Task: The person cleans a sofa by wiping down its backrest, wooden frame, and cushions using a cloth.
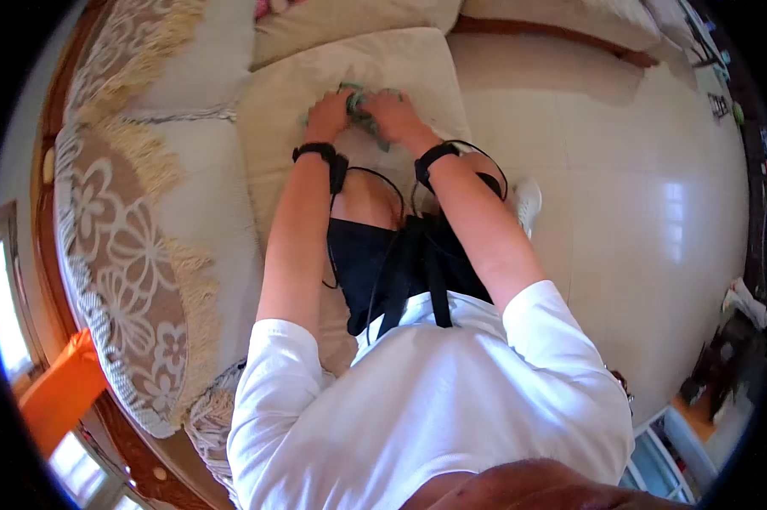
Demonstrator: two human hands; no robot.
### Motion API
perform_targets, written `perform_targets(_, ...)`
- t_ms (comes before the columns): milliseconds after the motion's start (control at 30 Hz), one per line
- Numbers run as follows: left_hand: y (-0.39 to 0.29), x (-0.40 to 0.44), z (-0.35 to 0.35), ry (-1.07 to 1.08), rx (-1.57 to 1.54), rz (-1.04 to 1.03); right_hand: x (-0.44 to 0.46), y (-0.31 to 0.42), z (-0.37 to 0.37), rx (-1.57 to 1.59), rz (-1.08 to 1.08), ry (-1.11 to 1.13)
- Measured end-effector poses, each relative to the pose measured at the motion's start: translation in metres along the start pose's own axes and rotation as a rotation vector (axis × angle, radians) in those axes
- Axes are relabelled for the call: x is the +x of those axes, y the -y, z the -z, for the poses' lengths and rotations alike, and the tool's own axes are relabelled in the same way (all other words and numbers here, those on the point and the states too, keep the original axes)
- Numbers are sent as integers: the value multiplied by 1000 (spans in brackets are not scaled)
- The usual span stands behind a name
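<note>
My left hand (326,117) and my right hand (390,116) are close together over the beige sofa seat (290,76), beyond my knees. Between them is a dark green and pale green thing (355,100), thin and folded or crumpled, whose kind I cannot make out. Bits of it stick out past the fingers of both hands, and one strip points back toward me below the right hand. The fingers of each hand curl onto it. Much of the thing lies hidden under the hands. Black bands with cables circle both wrists.
A sofa back with a fringed, flower-patterned cover (124,255) runs along the left. Pale floor tiles (621,187) lie to the right, with a white shoe (528,204) on them. An orange object (59,391) stands at lower left. Loose cables (502,166) hang around my knees.
</note>
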State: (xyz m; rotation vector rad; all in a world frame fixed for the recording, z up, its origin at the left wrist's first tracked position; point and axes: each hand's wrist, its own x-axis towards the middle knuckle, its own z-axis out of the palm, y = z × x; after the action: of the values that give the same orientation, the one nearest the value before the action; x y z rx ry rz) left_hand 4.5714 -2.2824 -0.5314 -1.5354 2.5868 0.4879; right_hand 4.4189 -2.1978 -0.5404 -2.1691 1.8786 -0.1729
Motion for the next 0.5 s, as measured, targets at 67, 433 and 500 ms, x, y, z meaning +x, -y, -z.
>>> perform_targets(67, 46, -29, -8, -1, 13, 82, 9, 38, -10, -73, 92, -43)
perform_targets(433, 79, -35, -12, 258, -159, 182, 6, 29, -29, 160, 345, -138)
perform_targets(500, 42, -35, 12, 229, -305, 25, 3, 6, -15, 321, 308, -132)
